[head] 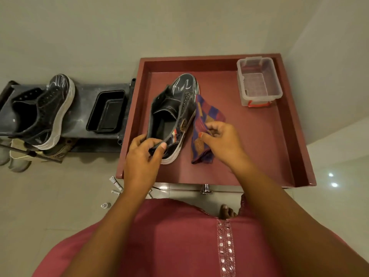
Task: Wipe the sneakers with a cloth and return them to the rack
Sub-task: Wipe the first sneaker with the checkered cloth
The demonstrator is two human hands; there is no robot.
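2 sneakers show in the head view: 1 sneaker [173, 116] lies on the red tray-like table [259, 136], its mate [43, 112] sits on the dark rack [83, 108] to the left, next to a black tub [106, 111]. We see the left hand [142, 156] pinching the heel collar, thumb outside and fingers tucked in, while the right hand [218, 136] pinches a fold of the checked cloth [205, 124] lying just beside the shoe. To wipe well, we judge we should bunch the cloth into a pad, keep the heel steadied, and stroke along the side from heel to toe. Its long axis runs from near us away, slightly rightward; the toe points away, the opening faces up. A clear box [258, 80] stands well apart at the far corner.
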